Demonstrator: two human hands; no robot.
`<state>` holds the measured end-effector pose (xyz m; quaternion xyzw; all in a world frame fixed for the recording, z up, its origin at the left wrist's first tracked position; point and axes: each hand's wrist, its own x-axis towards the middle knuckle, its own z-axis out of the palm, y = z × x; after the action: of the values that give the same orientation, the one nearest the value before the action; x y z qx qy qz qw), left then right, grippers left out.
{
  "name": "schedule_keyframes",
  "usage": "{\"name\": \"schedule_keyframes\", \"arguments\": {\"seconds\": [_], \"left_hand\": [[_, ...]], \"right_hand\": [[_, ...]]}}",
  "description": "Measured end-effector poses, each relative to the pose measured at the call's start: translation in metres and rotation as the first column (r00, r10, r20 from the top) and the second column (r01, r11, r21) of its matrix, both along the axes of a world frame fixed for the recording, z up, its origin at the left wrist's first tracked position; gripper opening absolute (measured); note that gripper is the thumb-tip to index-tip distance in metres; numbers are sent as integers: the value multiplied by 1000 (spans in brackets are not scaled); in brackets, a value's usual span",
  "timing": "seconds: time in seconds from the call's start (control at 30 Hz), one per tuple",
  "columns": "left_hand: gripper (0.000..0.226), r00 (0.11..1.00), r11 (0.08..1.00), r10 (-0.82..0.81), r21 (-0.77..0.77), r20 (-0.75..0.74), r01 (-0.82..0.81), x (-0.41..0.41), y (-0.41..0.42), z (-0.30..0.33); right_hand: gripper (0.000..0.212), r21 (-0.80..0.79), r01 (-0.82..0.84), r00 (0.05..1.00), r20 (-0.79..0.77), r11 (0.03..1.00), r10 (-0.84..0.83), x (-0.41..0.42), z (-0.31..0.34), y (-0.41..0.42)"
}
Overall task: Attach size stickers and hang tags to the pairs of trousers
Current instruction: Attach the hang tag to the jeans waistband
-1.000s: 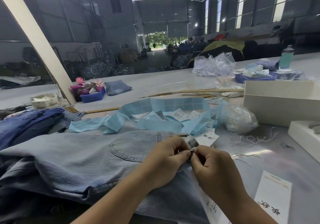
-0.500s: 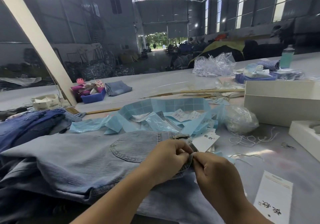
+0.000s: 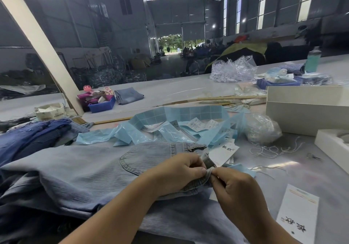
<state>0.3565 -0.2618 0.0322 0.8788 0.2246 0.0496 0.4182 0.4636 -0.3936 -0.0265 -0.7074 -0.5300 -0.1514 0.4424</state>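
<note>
A light blue pair of denim trousers [image 3: 79,174] lies across the table in front of me, back pocket up. My left hand [image 3: 175,174] pinches the waistband corner by the belt loop. My right hand [image 3: 236,189] meets it from the right and pinches the same fold of waistband. White hang tags [image 3: 223,153] lie just beyond the waistband. Another white hang tag [image 3: 298,211] with black characters lies at the near right. Blue sticker backing strips [image 3: 175,125] with white size stickers are heaped behind the trousers.
Darker jeans [image 3: 32,138] are piled at the left. White strings [image 3: 272,149] and a clear bag [image 3: 262,128] lie right of the stickers, before white boxes [image 3: 306,113]. A blue tray [image 3: 102,104] and folded jeans [image 3: 128,95] sit further back.
Both hands drew the waistband corner slightly nearer and lower. The hang tag at the near right shifted further right of my right arm.
</note>
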Motion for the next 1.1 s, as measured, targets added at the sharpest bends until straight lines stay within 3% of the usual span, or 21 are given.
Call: {"name": "schedule_keyframes", "arguments": {"seconds": [0.17,0.27,0.4,0.6,0.8,0.87,0.93,1.0,1.1], "left_hand": [[16,1000,996,7,-94,22,-5,1,1,-2],[19,984,969,129,-226,121,-100,0,1,-6],[24,942,950,268,-217,204,-223,1,-1,-12],[17,850,927,325,-318,414,-199,8,-19,-11],[15,778,914,324,-390,538,-111,10,-29,1],[11,774,953,276,-268,570,-143,10,-34,5],[9,809,986,157,-42,567,-162,8,-41,6],[10,831,985,67,97,552,-144,7,-46,6],[18,877,956,-31,271,480,-115,5,-48,8]], "right_hand": [[23,-35,-72,992,-102,997,68,3,5,0],[22,-26,-144,954,-268,989,132,9,10,-1],[17,75,-170,868,-461,983,185,6,15,-9],[18,136,-253,622,-735,958,269,9,22,-14],[35,257,-332,401,-833,908,382,17,32,-21],[33,278,-361,343,-848,890,404,19,34,-23],[25,321,-397,263,-858,860,442,20,38,-25],[18,376,-430,179,-856,821,486,20,44,-27],[26,405,-459,121,-854,791,507,22,46,-27]]}}
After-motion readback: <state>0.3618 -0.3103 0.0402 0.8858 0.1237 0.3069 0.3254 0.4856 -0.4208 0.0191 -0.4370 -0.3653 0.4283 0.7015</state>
